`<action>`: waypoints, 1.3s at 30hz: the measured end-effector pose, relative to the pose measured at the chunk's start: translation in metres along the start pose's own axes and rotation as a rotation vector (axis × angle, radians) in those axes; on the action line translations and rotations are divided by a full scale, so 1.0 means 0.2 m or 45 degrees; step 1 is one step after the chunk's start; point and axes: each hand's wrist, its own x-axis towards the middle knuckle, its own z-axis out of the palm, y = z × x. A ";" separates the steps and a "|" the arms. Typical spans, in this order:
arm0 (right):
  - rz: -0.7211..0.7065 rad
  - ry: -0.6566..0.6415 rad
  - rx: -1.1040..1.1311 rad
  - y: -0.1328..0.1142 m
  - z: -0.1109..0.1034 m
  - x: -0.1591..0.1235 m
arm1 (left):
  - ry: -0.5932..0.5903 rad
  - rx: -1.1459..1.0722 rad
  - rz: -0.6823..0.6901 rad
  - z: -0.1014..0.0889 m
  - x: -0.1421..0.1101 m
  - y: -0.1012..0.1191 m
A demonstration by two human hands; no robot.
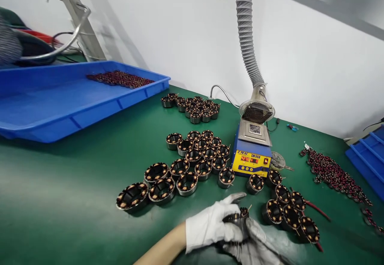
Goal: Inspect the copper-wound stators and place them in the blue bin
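So the stator everything's centering on is sitting right at the bottom middle of the view, pinched between both gloved hands, just above the green mat. It's a small ring with copper windings, and its open end is tilting up and away toward the solder pot, so the ring's axis is pointing roughly forward, not straight up. A thin lead wire is poking out of its top right side.

Left hand is coming in from the lower left, fingers curling around the near and left side of the ring, with 1 finger sticking out straighter past the top. Right hand is tucking under it from the lower right, fingers wrapping the bottom edge. Both are closing on it, neither one is hanging open. Honestly can't say which is taking more of the weight, they're both touching it.

Outward from there: a loose bunch of stators is lying just to the right of the hands, a bigger bunch is spreading out ahead and left, and the pot is standing straight ahead under the grey extraction hose. A blue tray is sitting well off at far left.
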 end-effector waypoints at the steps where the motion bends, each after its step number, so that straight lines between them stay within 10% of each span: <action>1: -0.030 -0.003 0.044 0.00 0.01 0.00 | 0.039 0.020 0.004 0.02 0.00 0.00; 13: -0.021 -0.010 0.226 -0.05 0.10 -0.01 | 0.415 -0.100 0.180 0.05 0.03 0.12; 21: 0.103 -0.152 0.285 -0.06 0.10 -0.03 | 0.860 -0.836 -0.143 0.01 -0.01 0.14; 26: 0.015 -0.085 0.273 -0.02 0.10 -0.01 | 0.742 -0.811 -0.386 0.11 -0.02 0.21; 35: 0.205 -0.215 0.301 -0.03 0.12 -0.05 | 1.398 -1.347 -0.175 0.14 -0.06 0.15; 39: 0.324 -0.235 0.310 -0.06 0.12 -0.06 | 0.939 -0.924 -0.272 0.16 -0.16 0.16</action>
